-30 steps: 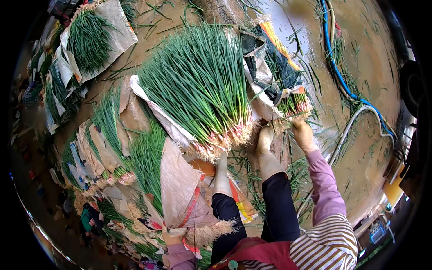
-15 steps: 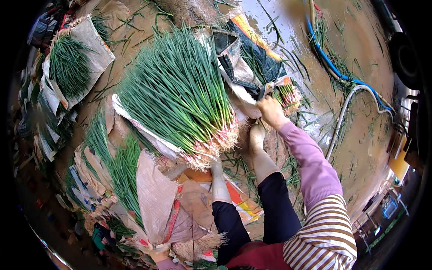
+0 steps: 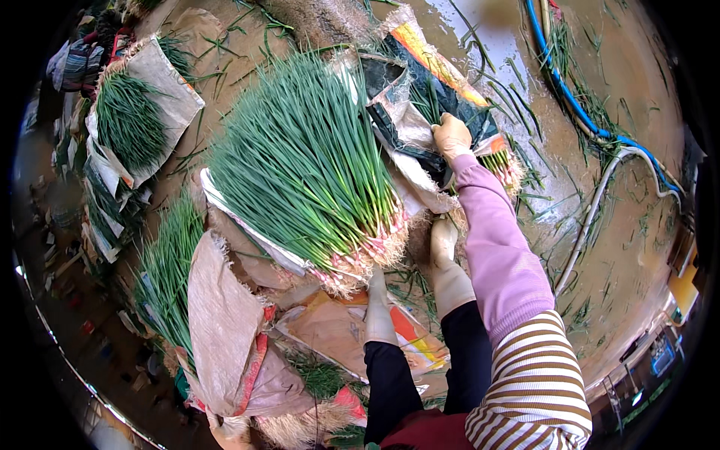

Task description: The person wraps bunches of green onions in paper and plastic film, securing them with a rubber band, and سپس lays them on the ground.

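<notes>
My right hand [image 3: 452,136] is closed on the edge of a dark woven sack [image 3: 474,120] wrapped round a bundle of green onions. Pale, reddish root ends [image 3: 504,169] of that bundle stick out past the sack. At the lower left, partly cut off by the frame, my left hand [image 3: 231,433] grips the lower edge of a pinkish woven sack [image 3: 223,311]. More green onions [image 3: 166,281] lie along that sack's left side. Between my hands spreads a large pile of green onions [image 3: 311,165], roots toward me, on a white sheet [image 3: 251,234].
My feet and boots [image 3: 448,274] stand behind the pile. Sacks with more onions [image 3: 133,124] lie at the far left. On the wet, muddy floor at right run a blue hose [image 3: 559,75] and a white pipe [image 3: 592,214]. Flattened printed packaging [image 3: 330,322] lies beside my boots.
My right hand has moved up along the dark sack, away from its tied end. My left hand has shifted left and down with the pinkish sack, and the view has turned slightly.
</notes>
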Motion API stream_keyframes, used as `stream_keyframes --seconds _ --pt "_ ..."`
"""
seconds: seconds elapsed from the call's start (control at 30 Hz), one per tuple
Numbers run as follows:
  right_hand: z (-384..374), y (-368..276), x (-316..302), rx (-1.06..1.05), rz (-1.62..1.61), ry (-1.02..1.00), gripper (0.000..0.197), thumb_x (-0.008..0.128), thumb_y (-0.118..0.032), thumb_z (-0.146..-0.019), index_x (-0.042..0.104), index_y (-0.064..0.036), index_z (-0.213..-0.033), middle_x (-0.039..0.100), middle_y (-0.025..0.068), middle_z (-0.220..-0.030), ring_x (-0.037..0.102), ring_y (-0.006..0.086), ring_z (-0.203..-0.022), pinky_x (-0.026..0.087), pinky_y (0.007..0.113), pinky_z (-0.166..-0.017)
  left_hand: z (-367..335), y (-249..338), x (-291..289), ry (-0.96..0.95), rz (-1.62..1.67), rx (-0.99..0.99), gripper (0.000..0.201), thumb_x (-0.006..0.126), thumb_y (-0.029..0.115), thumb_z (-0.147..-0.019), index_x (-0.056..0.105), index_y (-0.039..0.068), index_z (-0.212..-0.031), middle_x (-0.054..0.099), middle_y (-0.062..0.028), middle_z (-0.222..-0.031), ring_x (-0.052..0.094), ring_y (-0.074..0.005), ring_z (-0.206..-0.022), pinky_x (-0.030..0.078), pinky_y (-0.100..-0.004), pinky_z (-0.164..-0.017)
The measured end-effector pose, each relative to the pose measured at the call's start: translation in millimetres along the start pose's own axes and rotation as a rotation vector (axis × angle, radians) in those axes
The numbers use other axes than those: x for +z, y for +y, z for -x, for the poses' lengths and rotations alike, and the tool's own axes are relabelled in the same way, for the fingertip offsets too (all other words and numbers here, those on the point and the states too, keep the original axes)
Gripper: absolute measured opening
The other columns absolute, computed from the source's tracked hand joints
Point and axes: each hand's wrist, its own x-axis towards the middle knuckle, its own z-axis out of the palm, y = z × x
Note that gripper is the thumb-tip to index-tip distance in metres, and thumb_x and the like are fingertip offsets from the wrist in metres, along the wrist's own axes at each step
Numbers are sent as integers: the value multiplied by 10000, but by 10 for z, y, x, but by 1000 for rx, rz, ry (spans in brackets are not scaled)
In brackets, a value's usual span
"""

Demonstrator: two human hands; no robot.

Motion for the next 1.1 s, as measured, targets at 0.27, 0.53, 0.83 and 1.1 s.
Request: stream_keyframes --seconds 0.27,0.53,0.83,1.1 --pt "-240 1394 -896 512 -1225 347 514 633 -361 -779 484 1 -1112 603 171 -895 610 191 -681 491 298 -569 92 1002 747 -112 98 158 550 555 243 -802 377 47 -1284 432 -84 -1288 455 -267 -1116 360 -422 -942" --pt "-326 849 -383 -412 265 67 471 612 -136 -716 483 -72 -1164 544 170 -1086 523 300 -1006 423 391 -841 193 1797 1667 -383 472 -52 501 519 232 -836 351 33 -1263 419 -114 -1290 415 -240 -1155 334 -398 -974" --pt "1109 2107 -811 -93 702 -802 368 546 -109 -742 574 -54 -1105 591 130 -1082 581 251 -981 479 394 -724 208 2142 2716 -590 -72 411 496 518 137 -865 270 7 -1274 424 -75 -1304 437 -163 -1164 254 -339 -1032" --pt "1245 1524 593 -615 414 -71 526 375 -138 -833 261 -99 -1345 373 83 -1320 402 239 -1142 312 387 -952 514 1833 4210 -310 -294 538 584 502 8 -757 295 -4 -1304 528 -16 -889 481 -85 -719 424 -199 -677"
